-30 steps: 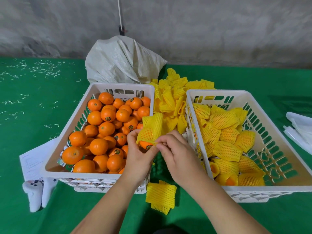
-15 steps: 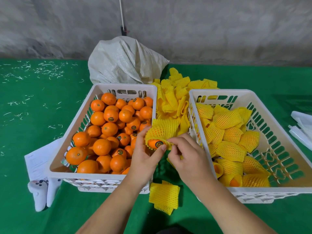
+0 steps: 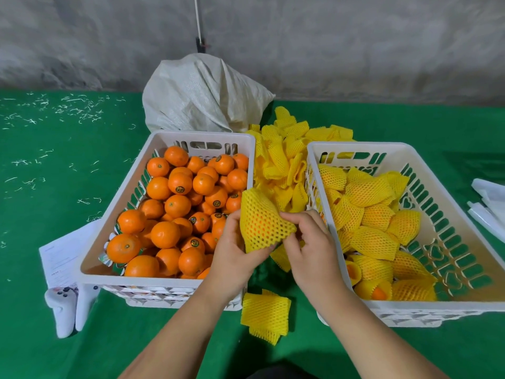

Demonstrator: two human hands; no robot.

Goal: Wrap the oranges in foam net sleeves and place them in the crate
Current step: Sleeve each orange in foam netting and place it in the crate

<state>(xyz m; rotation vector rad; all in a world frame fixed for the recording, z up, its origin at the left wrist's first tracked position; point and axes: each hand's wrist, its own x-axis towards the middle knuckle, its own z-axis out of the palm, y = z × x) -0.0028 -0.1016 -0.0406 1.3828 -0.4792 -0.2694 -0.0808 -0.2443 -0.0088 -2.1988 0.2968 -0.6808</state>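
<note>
Both hands, left hand (image 3: 232, 250) and right hand (image 3: 311, 242), grip a yellow foam net sleeve (image 3: 262, 222) whose mesh mostly hides a round orange inside, between two white plastic crates.

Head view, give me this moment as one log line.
step: sleeving | left hand: holds netted orange | right hand: pinches sleeve edge | left crate: bare oranges | right crate: wrapped oranges

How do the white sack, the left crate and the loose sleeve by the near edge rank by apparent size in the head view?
1. left crate
2. white sack, though farther away, so unsure
3. loose sleeve
</note>
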